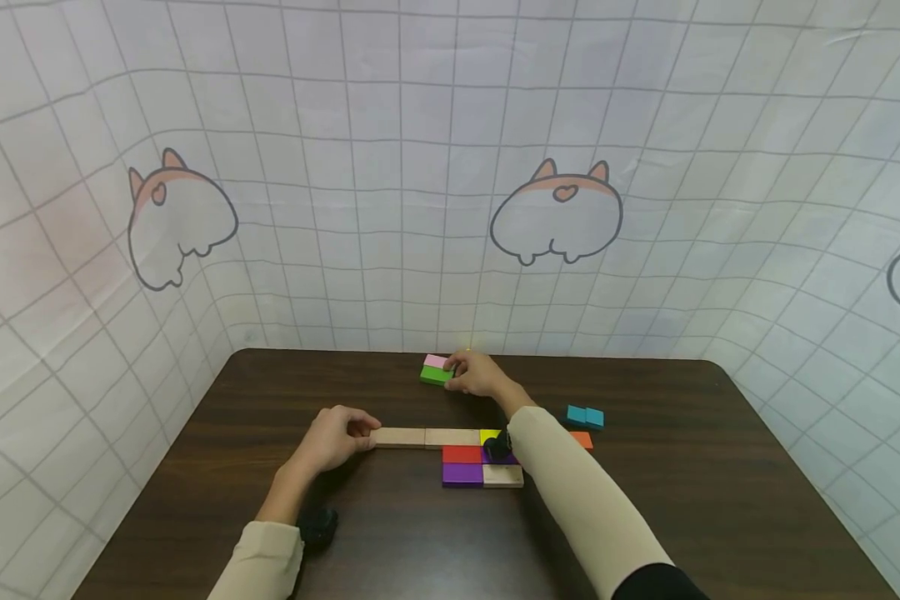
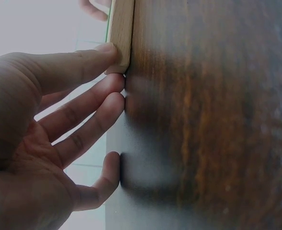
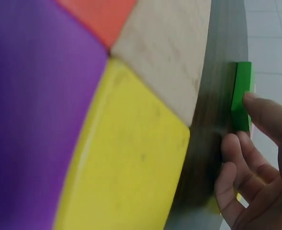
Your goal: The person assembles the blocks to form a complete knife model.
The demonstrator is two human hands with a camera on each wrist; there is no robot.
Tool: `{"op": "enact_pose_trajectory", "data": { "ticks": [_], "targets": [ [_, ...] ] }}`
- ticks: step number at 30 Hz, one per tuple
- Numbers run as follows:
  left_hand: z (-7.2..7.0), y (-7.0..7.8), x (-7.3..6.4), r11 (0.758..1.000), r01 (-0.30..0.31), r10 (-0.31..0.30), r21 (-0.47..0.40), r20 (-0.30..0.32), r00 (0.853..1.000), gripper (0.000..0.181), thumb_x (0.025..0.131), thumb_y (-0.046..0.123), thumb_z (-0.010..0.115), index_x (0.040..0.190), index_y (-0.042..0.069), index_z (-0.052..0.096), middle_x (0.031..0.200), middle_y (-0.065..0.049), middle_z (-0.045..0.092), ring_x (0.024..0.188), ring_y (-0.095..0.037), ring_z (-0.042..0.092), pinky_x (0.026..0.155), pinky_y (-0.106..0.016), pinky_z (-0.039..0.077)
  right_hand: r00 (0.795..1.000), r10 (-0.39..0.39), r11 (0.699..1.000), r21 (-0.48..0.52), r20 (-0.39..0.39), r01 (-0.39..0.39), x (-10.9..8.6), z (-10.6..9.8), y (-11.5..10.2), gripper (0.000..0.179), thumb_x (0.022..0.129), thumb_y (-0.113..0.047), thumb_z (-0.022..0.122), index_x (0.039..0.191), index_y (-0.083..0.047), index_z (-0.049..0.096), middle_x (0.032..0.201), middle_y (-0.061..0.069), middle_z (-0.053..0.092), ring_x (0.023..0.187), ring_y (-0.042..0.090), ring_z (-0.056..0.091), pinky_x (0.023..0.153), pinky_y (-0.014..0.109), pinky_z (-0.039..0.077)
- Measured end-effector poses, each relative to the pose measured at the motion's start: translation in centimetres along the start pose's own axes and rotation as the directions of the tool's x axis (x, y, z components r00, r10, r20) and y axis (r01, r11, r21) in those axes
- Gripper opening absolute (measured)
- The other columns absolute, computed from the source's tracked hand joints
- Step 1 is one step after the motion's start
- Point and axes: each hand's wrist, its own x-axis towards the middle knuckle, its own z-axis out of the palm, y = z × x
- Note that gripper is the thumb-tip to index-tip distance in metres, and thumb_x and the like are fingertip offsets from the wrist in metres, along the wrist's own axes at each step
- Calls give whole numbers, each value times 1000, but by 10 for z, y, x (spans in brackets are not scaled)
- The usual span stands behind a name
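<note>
My left hand (image 1: 335, 437) pinches the left end of a plain wooden block (image 1: 400, 437), the thumb on its near side; the other fingertips rest on the table in the left wrist view. That block lies end to end with a second wooden block (image 1: 452, 437). Farther back, my right hand (image 1: 482, 375) grips the right end of a green block (image 1: 435, 375) and a pink block (image 1: 435, 361) lying side by side. The right thumb is on the green block's near face, and the index finger reaches behind the pink one.
Joined to the wooden row are a yellow block (image 3: 131, 153), a red block (image 1: 461, 454), a purple block (image 1: 462, 475) and a pale wooden block (image 1: 502, 476). My right forearm partly covers this group. An orange block (image 1: 582, 439) and two blue blocks (image 1: 585, 417) lie to the right.
</note>
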Motion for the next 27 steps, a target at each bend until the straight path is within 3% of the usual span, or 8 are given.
{"op": "enact_pose_trajectory", "data": {
  "ticks": [10, 13, 19, 27],
  "targets": [
    [0, 1, -1, 1000, 13, -13, -3, 4, 1000, 15, 87, 8, 81, 101, 12, 80, 84, 3, 70, 75, -9, 62, 71, -29, 53, 999, 36, 999, 7, 13, -36, -1, -2, -2, 24, 92, -5, 74, 115, -5, 69, 103, 12, 67, 73, 14, 60, 68, 26, 54],
    [-1, 1, -1, 1000, 11, -11, 0, 2, 1000, 15, 87, 8, 81, 102, 11, 80, 84, 2, 70, 75, -9, 62, 71, -29, 52, 999, 29, 999, -24, 43, -28, -3, -6, 1, 22, 91, -5, 74, 113, -7, 69, 107, 12, 67, 84, 17, 63, 74, 28, 54],
    [-1, 1, -1, 1000, 6, -6, 3, 4, 1000, 15, 87, 8, 80, 102, 11, 80, 84, 2, 70, 75, -9, 61, 71, -28, 52, 993, -11, 997, -71, 116, 20, -6, -14, 8, 21, 90, -5, 76, 111, -10, 72, 115, 10, 69, 108, 23, 63, 91, 37, 53],
    [0, 0, -1, 1000, 7, -7, 4, 5, 1000, 15, 86, 8, 81, 101, 11, 80, 84, 2, 70, 76, -10, 62, 71, -28, 52, 987, -55, 991, -115, 152, 73, -10, -18, 13, 32, 88, -5, 79, 118, -14, 72, 113, 7, 67, 107, 23, 61, 93, 39, 53]
  ]
}}
